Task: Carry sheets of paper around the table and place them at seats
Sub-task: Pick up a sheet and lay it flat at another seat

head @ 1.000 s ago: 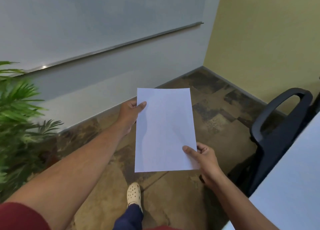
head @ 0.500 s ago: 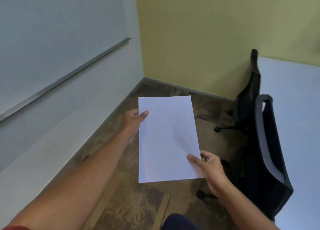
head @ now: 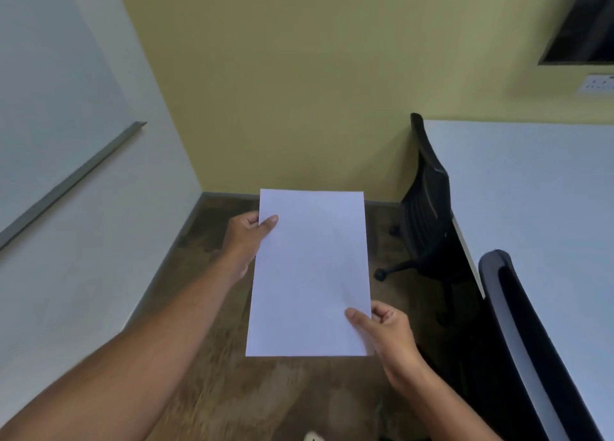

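Observation:
I hold white sheets of paper [head: 310, 271] flat in front of me, above the floor. My left hand [head: 247, 238] pinches the upper left edge, thumb on top. My right hand [head: 387, 331] pinches the lower right corner, thumb on top and fingers curled beneath. The white table [head: 538, 208] lies to the right, with two black office chairs pushed against its left side: one far [head: 427, 201], one near [head: 518, 334].
A yellow wall stands ahead, a white wall with a whiteboard rail [head: 69, 181] to the left. Brown stone floor [head: 206, 274] runs between the left wall and the chairs. A dark screen [head: 584, 25] and a socket plate [head: 598, 83] are on the wall at top right.
My view has swung right, away from the plant and whiteboard wall, bringing the table and both chairs into sight. Both hands keep the same hold on the paper.

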### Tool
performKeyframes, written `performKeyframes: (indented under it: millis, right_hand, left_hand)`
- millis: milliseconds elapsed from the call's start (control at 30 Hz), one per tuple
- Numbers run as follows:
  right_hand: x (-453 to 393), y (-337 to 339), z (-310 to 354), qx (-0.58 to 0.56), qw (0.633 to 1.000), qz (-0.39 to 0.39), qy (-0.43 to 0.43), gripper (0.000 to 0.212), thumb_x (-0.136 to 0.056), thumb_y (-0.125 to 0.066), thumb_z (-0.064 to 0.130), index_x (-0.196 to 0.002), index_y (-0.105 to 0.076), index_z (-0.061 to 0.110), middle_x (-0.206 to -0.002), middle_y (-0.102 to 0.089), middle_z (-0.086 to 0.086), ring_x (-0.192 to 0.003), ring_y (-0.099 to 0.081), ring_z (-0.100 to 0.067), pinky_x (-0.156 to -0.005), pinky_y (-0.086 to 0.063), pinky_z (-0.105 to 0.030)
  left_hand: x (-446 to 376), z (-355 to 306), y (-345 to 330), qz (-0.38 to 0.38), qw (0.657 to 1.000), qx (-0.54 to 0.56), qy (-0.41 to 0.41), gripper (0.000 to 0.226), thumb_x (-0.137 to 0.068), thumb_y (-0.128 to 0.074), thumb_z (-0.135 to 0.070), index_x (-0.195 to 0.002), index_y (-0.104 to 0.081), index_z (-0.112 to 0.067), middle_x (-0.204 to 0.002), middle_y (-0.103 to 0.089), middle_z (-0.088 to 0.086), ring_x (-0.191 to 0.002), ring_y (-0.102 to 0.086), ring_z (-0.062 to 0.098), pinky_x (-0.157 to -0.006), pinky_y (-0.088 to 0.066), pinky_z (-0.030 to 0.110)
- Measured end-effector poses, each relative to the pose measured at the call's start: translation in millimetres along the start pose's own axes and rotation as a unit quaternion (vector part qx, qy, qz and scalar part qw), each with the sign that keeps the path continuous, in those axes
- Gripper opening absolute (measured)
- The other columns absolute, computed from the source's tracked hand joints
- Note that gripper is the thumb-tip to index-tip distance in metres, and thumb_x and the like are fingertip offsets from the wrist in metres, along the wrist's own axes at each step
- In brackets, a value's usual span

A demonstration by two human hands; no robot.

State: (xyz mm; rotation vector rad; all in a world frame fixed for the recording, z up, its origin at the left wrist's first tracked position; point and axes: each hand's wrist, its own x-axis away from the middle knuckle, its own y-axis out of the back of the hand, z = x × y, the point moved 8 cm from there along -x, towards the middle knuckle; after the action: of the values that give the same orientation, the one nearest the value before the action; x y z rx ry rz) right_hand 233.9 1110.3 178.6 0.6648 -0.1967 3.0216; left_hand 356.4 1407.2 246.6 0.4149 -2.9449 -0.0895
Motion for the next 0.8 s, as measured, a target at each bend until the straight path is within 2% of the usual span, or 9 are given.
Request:
performKeyframes:
  millis: [100, 167, 267, 467, 500, 567, 700, 767, 800]
  right_hand:
    - [-41.8, 0.0, 24.7, -0.016, 0.999, -0.037, 0.006, 0.014, -0.093, -0.078, 0.005, -0.105, -0.078, -0.002, -0.102, -0.083, -0.018, -0.098, -0.079, -0.043, -0.091, -0.063, -0.06]
    - [-68.5, 2.8, 40.6, -0.028, 0.998, -0.056, 0.006, 0.014, -0.092, -0.079, 0.005, -0.105, -0.078, -0.001, -0.099, -0.084, -0.016, -0.097, -0.079, -0.042, -0.091, -0.063, -0.059]
    - [-110.0, 12.0, 62.6, -0.042, 0.995, -0.086, 0.011, 0.014, -0.092, -0.079, 0.004, -0.105, -0.079, 0.0, -0.098, -0.084, -0.013, -0.096, -0.08, -0.04, -0.091, -0.064, -0.055]
    - [-217.4, 30.2, 113.0, -0.043, 0.988, -0.148, 0.015, 0.02, -0.093, -0.081, 0.017, -0.11, -0.078, 0.007, -0.104, -0.084, -0.007, -0.095, -0.081, -0.03, -0.093, -0.064, -0.055]
    - [-214.0, 31.7, 120.3, -0.047, 0.988, -0.148, 0.015, 0.02, -0.093, -0.081, 0.016, -0.111, -0.078, 0.007, -0.104, -0.084, -0.009, -0.096, -0.081, -0.031, -0.093, -0.064, -0.055]
    - [-262.1, 33.8, 148.3, -0.055, 0.981, -0.184, 0.022, 0.02, -0.094, -0.08, 0.014, -0.112, -0.078, 0.006, -0.104, -0.084, -0.01, -0.096, -0.081, -0.032, -0.094, -0.063, -0.055]
    - [-298.2, 42.5, 195.5, -0.067, 0.97, -0.228, 0.048, 0.016, -0.093, -0.08, 0.013, -0.108, -0.08, 0.009, -0.101, -0.084, -0.009, -0.096, -0.082, -0.031, -0.097, -0.062, -0.055]
    - [-330.2, 58.0, 215.0, -0.083, 0.958, -0.268, 0.053, 0.016, -0.093, -0.08, 0.013, -0.108, -0.08, 0.009, -0.103, -0.084, -0.008, -0.097, -0.081, -0.03, -0.096, -0.062, -0.053]
    - [-330.5, 54.4, 226.3, -0.085, 0.959, -0.264, 0.064, 0.018, -0.093, -0.08, 0.014, -0.11, -0.079, 0.009, -0.104, -0.084, -0.008, -0.097, -0.081, -0.03, -0.094, -0.063, -0.053]
  left_hand:
    - [-55.0, -19.7, -29.0, 0.033, 0.999, -0.007, -0.01, 0.01, -0.102, -0.073, -0.015, -0.104, -0.08, -0.008, -0.101, -0.083, 0.009, -0.083, -0.077, 0.021, -0.081, -0.063, 0.037]
    - [-93.8, -30.8, -52.8, 0.058, 0.998, -0.011, -0.013, 0.012, -0.102, -0.074, -0.016, -0.108, -0.081, -0.007, -0.102, -0.084, 0.008, -0.084, -0.077, 0.021, -0.084, -0.062, 0.039]
    - [-154.8, -43.8, -97.2, 0.096, 0.995, -0.022, -0.023, 0.011, -0.101, -0.074, -0.016, -0.106, -0.081, -0.009, -0.097, -0.084, 0.004, -0.079, -0.077, 0.017, -0.08, -0.063, 0.034]
    - [-293.6, -67.3, -202.0, 0.192, 0.98, -0.011, -0.043, 0.009, -0.101, -0.074, -0.014, -0.103, -0.081, -0.007, -0.091, -0.084, 0.001, -0.073, -0.077, 0.013, -0.068, -0.064, 0.027]
    - [-293.8, -70.4, -208.4, 0.196, 0.979, -0.006, -0.046, 0.009, -0.101, -0.075, -0.014, -0.103, -0.081, -0.007, -0.092, -0.084, 0.003, -0.073, -0.077, 0.015, -0.07, -0.063, 0.029]
    - [-357.3, -88.4, -247.5, 0.234, 0.971, -0.01, -0.045, 0.01, -0.1, -0.075, -0.014, -0.103, -0.081, -0.006, -0.094, -0.084, 0.005, -0.076, -0.077, 0.018, -0.074, -0.063, 0.033]
    - [-409.3, -127.2, -309.0, 0.294, 0.954, -0.009, -0.057, 0.014, -0.101, -0.075, -0.012, -0.11, -0.08, -0.003, -0.094, -0.084, 0.006, -0.07, -0.077, 0.011, -0.06, -0.059, 0.025]
    - [-446.5, -146.9, -362.3, 0.33, 0.942, -0.023, -0.057, 0.019, -0.1, -0.075, -0.013, -0.116, -0.079, -0.001, -0.101, -0.082, 0.011, -0.07, -0.077, 0.01, -0.059, -0.06, 0.023]
    - [-450.0, -154.3, -364.6, 0.33, 0.941, -0.02, -0.069, 0.021, -0.1, -0.075, -0.014, -0.117, -0.079, -0.001, -0.103, -0.082, 0.012, -0.07, -0.077, 0.01, -0.059, -0.06, 0.023]
